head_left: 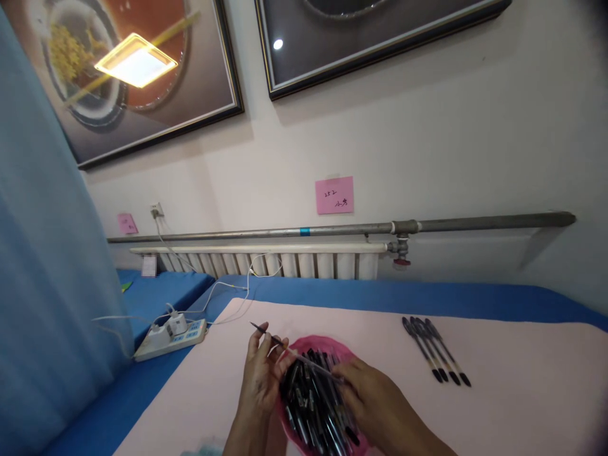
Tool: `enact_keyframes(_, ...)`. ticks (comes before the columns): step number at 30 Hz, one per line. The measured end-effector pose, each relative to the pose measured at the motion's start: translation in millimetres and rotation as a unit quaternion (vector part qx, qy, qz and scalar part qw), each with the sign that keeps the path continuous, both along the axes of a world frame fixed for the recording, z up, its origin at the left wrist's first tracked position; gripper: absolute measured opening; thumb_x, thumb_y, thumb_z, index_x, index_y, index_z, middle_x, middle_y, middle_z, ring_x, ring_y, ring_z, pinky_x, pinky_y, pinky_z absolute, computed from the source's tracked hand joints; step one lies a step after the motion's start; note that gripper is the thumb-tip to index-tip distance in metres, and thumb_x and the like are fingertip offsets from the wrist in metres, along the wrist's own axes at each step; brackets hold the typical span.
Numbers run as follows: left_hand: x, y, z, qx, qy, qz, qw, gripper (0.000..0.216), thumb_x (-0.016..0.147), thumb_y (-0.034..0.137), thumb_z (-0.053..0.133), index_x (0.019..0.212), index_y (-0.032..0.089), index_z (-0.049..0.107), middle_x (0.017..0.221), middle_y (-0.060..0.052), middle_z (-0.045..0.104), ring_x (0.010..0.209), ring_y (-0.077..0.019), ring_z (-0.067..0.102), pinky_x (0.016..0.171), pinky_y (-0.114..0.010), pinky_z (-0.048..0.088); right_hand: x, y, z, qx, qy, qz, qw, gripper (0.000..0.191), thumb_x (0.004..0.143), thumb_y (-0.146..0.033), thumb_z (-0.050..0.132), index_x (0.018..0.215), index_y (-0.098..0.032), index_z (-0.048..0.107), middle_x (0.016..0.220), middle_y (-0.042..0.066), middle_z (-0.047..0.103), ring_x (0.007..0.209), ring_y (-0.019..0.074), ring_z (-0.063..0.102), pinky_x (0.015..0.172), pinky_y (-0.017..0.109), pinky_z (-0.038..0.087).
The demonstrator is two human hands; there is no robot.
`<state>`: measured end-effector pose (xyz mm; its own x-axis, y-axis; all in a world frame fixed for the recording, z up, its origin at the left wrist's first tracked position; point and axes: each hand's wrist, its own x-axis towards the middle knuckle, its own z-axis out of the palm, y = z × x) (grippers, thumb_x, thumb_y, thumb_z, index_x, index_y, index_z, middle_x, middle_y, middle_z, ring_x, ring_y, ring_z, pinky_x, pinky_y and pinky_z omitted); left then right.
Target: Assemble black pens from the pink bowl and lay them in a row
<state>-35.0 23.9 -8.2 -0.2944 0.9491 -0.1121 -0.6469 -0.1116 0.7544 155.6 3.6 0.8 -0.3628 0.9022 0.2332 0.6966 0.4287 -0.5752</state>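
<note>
- The thin pen refill (289,350) sits low in the frame, just left of centre, and runs from its dark tip at the upper left down to the right, over the pink bowl (332,347).
- Your left hand (262,375) pinches the refill near its tip end between the fingertips; your right hand (368,396) closes on its other end above the bowl. Both hands are narrowed onto this one piece.
- Judging by its look, the refill is very light, slim and a little bendy, with a smooth surface that may slip. Take it near the middle or at both ends, and keep clear of the writing tip, which probably marks and could bend.
- The bowl below your hands is heaped with dark pen parts (313,405), loose and crossed over one another. They are light and would likely scatter if you knock the rim.
- To the right of centre, well apart from the bowl, a row of dark pens (434,350) lies side by side on the pale pink sheet (522,392) that covers the counter.
- At lower left, a white power strip (170,337) with plugged cables rests on the blue cloth (332,292).
- Behind, a radiator (266,263) and a pipe (332,229) run along the wall, with a pink note (334,195) above them and framed pictures (142,69) at the top.
</note>
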Motion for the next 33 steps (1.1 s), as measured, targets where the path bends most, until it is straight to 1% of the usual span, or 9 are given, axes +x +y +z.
enact_keyframes(5,-0.8,0.8,0.1,-0.006,0.008,0.001,1.0,0.035,0.073,0.022,0.066,0.103,0.024,0.049,0.072,0.001,0.059,0.068,-0.0146,0.063,0.063,-0.032,0.055,0.9,0.3,-0.7,-0.004,0.005,0.005,1.0,0.028,0.075,-0.012,0.044,0.087,-0.024,0.067,0.086,0.003,0.068,0.081,0.0191,0.06,0.072,0.028,0.043)
enact_keyframes(10,-2.1,1.6,-0.5,-0.018,0.001,0.007,1.0,0.034,0.072,0.02,0.065,0.102,0.023,0.048,0.072,0.001,0.058,0.068,-0.0151,0.063,0.06,-0.03,0.055,0.8,3.5,-4.5,-0.018,0.026,0.013,0.999,0.026,0.073,-0.01,0.043,0.079,-0.021,0.065,0.079,0.002,0.066,0.077,0.0181,0.06,0.068,0.027,0.042)
enact_keyframes(16,-4.5,1.9,-2.5,-0.019,0.014,0.001,1.0,0.04,0.069,0.023,0.069,0.104,0.023,0.05,0.071,0.001,0.059,0.07,-0.017,0.065,0.062,-0.032,0.055,-1.1,3.9,-7.4,-0.019,0.036,0.005,0.999,0.025,0.07,-0.007,0.044,0.076,-0.02,0.065,0.077,0.002,0.066,0.074,0.017,0.059,0.064,0.025,0.04)
enact_keyframes(23,-2.2,2.2,-2.7,-0.031,0.026,-0.002,0.999,0.046,0.067,0.023,0.071,0.107,0.023,0.049,0.069,0.001,0.059,0.068,-0.0158,0.064,0.063,-0.032,0.055,-0.9,-0.4,-4.6,-0.023,0.028,0.012,0.999,0.026,0.07,-0.007,0.044,0.076,-0.02,0.065,0.077,0.002,0.066,0.074,0.017,0.059,0.063,0.025,0.04)
enact_keyframes(26,2.4,0.3,-1.8,-0.031,0.037,-0.037,0.998,0.044,0.066,0.025,0.072,0.104,0.022,0.05,0.07,0.001,0.061,0.064,-0.0141,0.062,0.063,-0.032,0.055,-3.2,-1.2,-5.7,-0.021,0.04,0.009,0.999,0.024,0.072,-0.009,0.044,0.076,-0.02,0.065,0.078,0.003,0.066,0.074,0.0177,0.059,0.063,0.026,0.041)
enact_keyframes(29,8.7,-3.5,0.2,-0.025,0.061,-0.108,0.992,0.039,0.066,0.024,0.073,0.1,0.019,0.054,0.074,-0.002,0.062,0.067,-0.0141,0.062,0.063,-0.031,0.054,-6.4,-1.3,-7.0,-0.026,0.073,0.013,0.997,0.023,0.071,-0.01,0.044,0.075,-0.02,0.064,0.077,0.002,0.065,0.074,0.0174,0.059,0.063,0.026,0.041)
enact_keyframes(31,11.5,-5.9,2.0,-0.018,0.077,-0.146,0.986,0.036,0.068,0.025,0.071,0.1,0.016,0.057,0.08,-0.005,0.064,0.073,-0.0158,0.062,0.064,-0.03,0.054,-7.5,-0.7,-7.3,-0.049,0.102,0.016,0.993,0.022,0.071,-0.01,0.045,0.075,-0.02,0.064,0.074,0.001,0.065,0.072,0.0169,0.059,0.063,0.026,0.041)
enact_keyframes(33,11.5,-6.9,3.4,-0.012,0.079,-0.155,0.985,0.035,0.072,0.029,0.068,0.102,0.014,0.059,0.087,-0.008,0.064,0.078,-0.0176,0.063,0.064,-0.03,0.054,-7.2,0.8,-7.3,-0.084,0.146,0.012,0.986,0.022,0.072,-0.013,0.046,0.079,-0.021,0.065,0.073,0.0,0.065,0.07,0.0165,0.059,0.062,0.026,0.042)
